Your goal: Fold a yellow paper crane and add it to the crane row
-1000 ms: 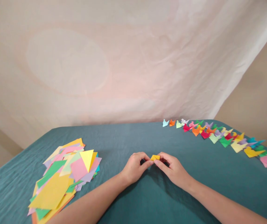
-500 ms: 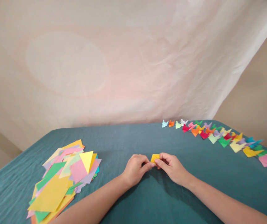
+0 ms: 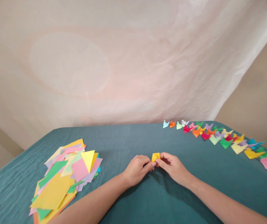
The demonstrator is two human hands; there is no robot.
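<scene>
Pinched a yellow folded paper (image 3: pixel 155 156) between the fingers of left hand (image 3: pixel 137 169) and right hand (image 3: pixel 173 168), just over the tabletop (image 3: pixel 124 140), apparently mid-fold, loose sheets (image 3: pixel 65 174) well left; seemingly called next for a firm, aligned crease.

**Head camera, up close, tilted forward and down over the table**

One view here: the lens rode on the person's head, above the near edge of the teal-covered table (image 3: pixel 147 202), and faced forward with a downward tilt. Both forearms ran in from the bottom edge, so the left hand (image 3: pixel 137 169) and right hand (image 3: pixel 173 168) landed close, just below mid-frame, meeting at the small yellow folded paper (image 3: pixel 156 156). The stack of coloured paper squares (image 3: pixel 61 180) sat lower left, the row of folded paper cranes (image 3: pixel 217 135) curved away to the right edge, and the pale backdrop sheet (image 3: pixel 124 62) filled the upper half.
</scene>
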